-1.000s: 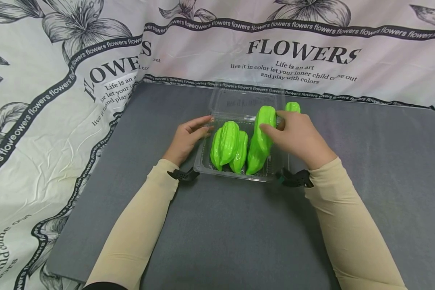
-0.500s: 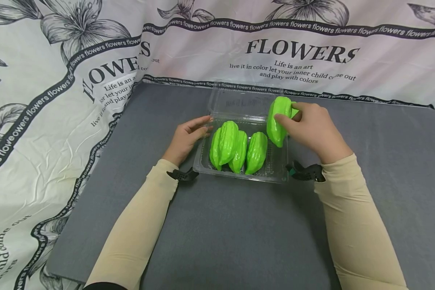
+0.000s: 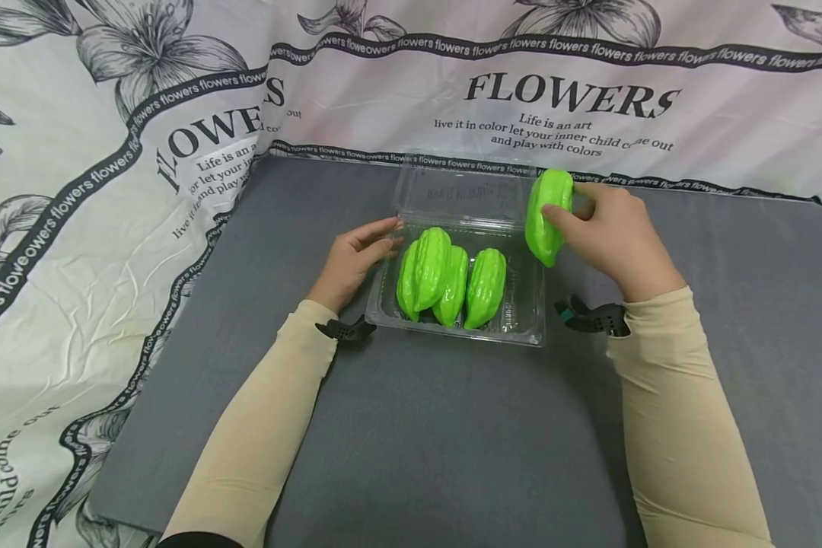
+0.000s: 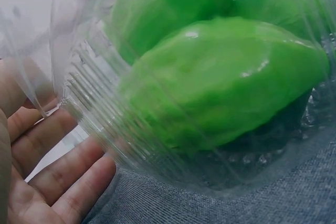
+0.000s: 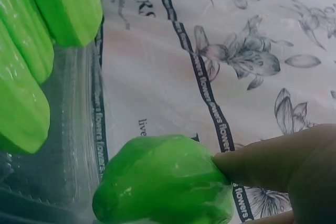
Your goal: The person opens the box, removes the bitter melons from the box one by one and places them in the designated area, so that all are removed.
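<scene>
Head cam: R fingers (image 3: 567, 220) grip 1 fruit (image 3: 540, 221), L fingers (image 3: 374, 230) relaxed, 1 box (image 3: 523, 308) w/ 4 more (image 3: 431, 268).

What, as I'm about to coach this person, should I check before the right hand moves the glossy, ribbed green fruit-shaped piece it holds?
1. Grip of the bare right hand on the glossy, ribbed green fruit-shaped piece: ok, pinched between thumb and fingers.
2. Transparent lid of the clear plastic box open: ok, tipped back.
3. Four similar green pieces inside the box: ok, within its walls.
4. Held piece free of the box's right side: cannot tell, they overlap in the head view.
5. Bare left hand steadying the box: cannot tell; fingers are at its left edge, but pressure doesn't show.
</scene>
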`<action>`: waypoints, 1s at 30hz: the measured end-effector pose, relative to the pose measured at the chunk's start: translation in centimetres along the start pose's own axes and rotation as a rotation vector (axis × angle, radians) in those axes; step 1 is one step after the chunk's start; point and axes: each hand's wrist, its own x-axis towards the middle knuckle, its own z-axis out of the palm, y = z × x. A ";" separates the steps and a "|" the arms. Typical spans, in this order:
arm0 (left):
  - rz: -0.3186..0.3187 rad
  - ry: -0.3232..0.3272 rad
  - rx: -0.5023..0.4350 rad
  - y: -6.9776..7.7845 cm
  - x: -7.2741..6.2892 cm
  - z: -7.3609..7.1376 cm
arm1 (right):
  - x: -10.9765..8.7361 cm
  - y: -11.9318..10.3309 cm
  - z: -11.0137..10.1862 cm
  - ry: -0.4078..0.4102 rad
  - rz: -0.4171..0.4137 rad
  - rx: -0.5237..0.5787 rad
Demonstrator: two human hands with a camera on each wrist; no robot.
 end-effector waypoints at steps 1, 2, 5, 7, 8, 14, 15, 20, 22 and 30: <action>-0.002 0.001 -0.002 0.0 0.0 0.0 | 0.1 0.2 -0.1 0.001 0.004 0.000; -0.003 0.001 -0.005 0.0 0.0 0.0 | 0.1 0.3 -0.2 0.001 0.010 0.000; -0.005 0.002 -0.010 -0.1 0.0 0.1 | 0.3 0.7 -0.4 -0.001 0.028 -0.002; -0.007 0.002 -0.010 -0.1 -0.1 0.0 | 0.3 0.9 -0.5 0.000 0.039 -0.005; -0.008 0.002 -0.010 -0.1 0.0 0.0 | 0.4 1.1 -0.6 0.002 0.043 -0.007; -0.009 -0.002 -0.011 -0.1 0.0 -0.1 | 0.6 1.6 -1.1 0.003 0.069 -0.015; -0.009 -0.001 -0.010 -0.1 0.0 -0.1 | 0.6 1.7 -1.2 -0.002 0.077 -0.014; -0.013 -0.001 -0.007 -0.1 0.0 -0.1 | 0.7 2.1 -1.6 0.001 0.103 -0.003; -0.012 -0.003 -0.007 -0.1 0.0 -0.1 | 0.7 2.3 -1.7 0.005 0.108 -0.002; -0.009 -0.001 -0.002 -0.1 0.0 -0.1 | 1.0 3.3 -1.9 -0.006 0.129 -0.004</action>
